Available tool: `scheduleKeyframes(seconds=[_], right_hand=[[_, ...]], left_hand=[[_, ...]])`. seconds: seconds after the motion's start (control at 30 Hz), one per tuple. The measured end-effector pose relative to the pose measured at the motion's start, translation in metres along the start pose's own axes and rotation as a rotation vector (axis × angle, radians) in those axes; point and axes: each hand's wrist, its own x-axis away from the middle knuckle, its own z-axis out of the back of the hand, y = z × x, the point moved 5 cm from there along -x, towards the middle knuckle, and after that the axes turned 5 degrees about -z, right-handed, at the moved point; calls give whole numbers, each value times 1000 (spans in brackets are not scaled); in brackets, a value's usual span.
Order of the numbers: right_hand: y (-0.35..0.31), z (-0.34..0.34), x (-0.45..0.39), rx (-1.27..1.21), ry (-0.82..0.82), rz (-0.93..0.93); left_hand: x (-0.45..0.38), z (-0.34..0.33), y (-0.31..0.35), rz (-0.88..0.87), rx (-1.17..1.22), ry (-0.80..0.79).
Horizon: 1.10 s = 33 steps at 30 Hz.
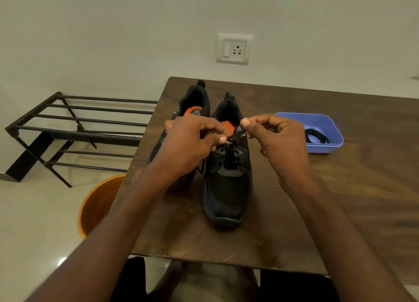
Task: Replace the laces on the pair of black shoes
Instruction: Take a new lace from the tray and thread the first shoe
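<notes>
2 black shoes (226,184) side by side on desk (283,211), toes toward camera. L hand (188,143) grip pinches lace (229,153) at top eyelets of right-side shoe, R hand (278,140) pinches other lace end. Farther right, blue tray (322,125) holds coiled black laces (316,136)
</notes>
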Motion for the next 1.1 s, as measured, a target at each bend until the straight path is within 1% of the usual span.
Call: scheduleKeyframes(seconds=[0.07,0.13,0.23,0.3,0.37,0.43,0.47,0.5,0.53,0.63,0.67,0.73,0.87,1.0,1.1], right_hand=[[6,9,-3,19,54,-36],[9,12,-4,33,61,-48],[3,-3,-1,76,-51,15],[0,-14,2,94,-90,69],[2,-17,2,34,-37,55],[7,-17,2,-49,32,15],[10,-17,1,-43,63,8],[12,-17,0,2,83,13],[15,-16,-2,102,96,39],[20,-23,-7,519,49,187],[23,-26,-9,606,20,220],[28,-30,-9,664,-26,249],[34,-25,-15,584,35,242],[41,-14,-20,362,106,156],[44,-9,-21,260,133,111]], left_hand=[[0,4,-11,43,-151,8],[-1,3,-10,21,-172,22],[-2,-4,5,-61,-34,88],[-1,-8,12,-69,60,152],[0,-13,9,-16,106,205],[-1,-16,0,60,139,222],[-1,-17,-4,92,159,224],[-1,-18,-7,114,179,228],[-1,-19,-9,117,182,244],[0,-19,-7,32,72,318],[-1,-20,-5,-12,15,332],[-6,-23,-2,-78,-56,345],[-14,-28,-1,-116,-131,317],[-14,-29,1,-156,-205,266],[-17,-33,3,-174,-223,173]])
